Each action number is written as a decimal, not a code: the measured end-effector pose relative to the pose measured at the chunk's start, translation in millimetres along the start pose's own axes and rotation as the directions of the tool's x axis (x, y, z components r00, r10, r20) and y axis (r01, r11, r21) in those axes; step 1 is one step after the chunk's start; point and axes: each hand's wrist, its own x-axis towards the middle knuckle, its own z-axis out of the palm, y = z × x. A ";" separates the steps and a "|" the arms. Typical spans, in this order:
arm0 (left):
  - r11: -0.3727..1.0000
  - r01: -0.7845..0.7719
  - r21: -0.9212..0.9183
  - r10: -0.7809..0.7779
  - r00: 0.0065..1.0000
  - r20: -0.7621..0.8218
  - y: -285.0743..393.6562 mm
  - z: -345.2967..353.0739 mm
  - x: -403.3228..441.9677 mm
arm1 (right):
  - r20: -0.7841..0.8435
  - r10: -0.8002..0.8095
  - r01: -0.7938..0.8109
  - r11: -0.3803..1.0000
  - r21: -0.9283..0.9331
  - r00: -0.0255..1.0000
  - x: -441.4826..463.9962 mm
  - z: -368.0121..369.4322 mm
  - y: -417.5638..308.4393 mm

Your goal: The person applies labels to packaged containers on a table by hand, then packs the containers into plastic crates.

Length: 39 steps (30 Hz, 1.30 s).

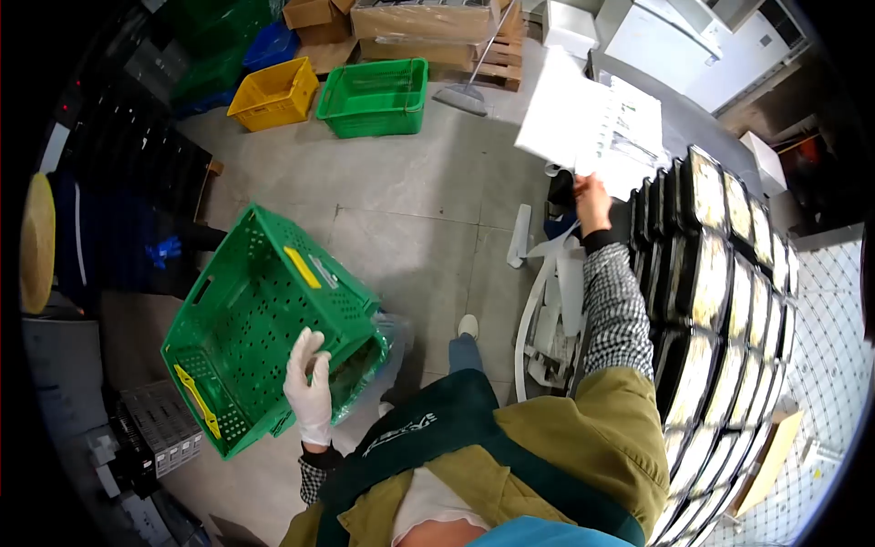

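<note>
My left hand [308, 387], in a white glove, is raised at the near rim of a green perforated crate [264, 319], its fingers loosely bent and apart. I cannot tell whether it touches the rim. The crate is tilted, with yellow handles and bare inner walls showing. Below it is a second green container [360, 374] lined with clear plastic, partly hidden. My right hand [591, 202], bare, is stretched forward, its fingers closed on the lower edge of a white sheet [565, 114]. Beside the sheet lie printed papers [636, 118] on a dark table.
Stacked black trays with clear-looking tops [706, 283] rise close by my right arm. White strips [538, 310] hang below the table. A green basket [374, 98], a yellow crate [273, 94] and a broom [463, 96] are ahead. A person in dark clothing [114, 228] is at left.
</note>
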 end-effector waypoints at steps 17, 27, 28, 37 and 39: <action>0.938 -0.113 0.326 0.015 0.958 0.288 42.8 80.3 54.9 | 0.379 0.354 -0.456 0.861 0.226 0.855 100.9 -45.6 171.1; 0.865 -0.220 0.450 0.077 0.946 0.314 -62.6 -56.5 -3.2 | 0.137 0.454 -0.432 0.887 -0.162 0.881 -306.7 -0.6 192.9; 0.858 -0.222 0.463 0.053 0.935 0.351 -78.2 -74.2 -5.5 | 0.096 0.445 -0.429 0.891 -0.150 0.890 -330.3 -9.5 189.3; 0.891 -0.455 0.013 0.390 0.779 0.492 -89.5 -88.1 -59.1 | -0.362 0.308 -0.293 0.951 0.096 0.880 -591.7 -94.0 118.5; 0.872 -0.468 -0.144 0.468 0.710 0.526 -82.7 -44.1 -91.8 | -0.475 -0.034 -0.090 0.968 -0.236 0.879 -639.1 -124.1 97.0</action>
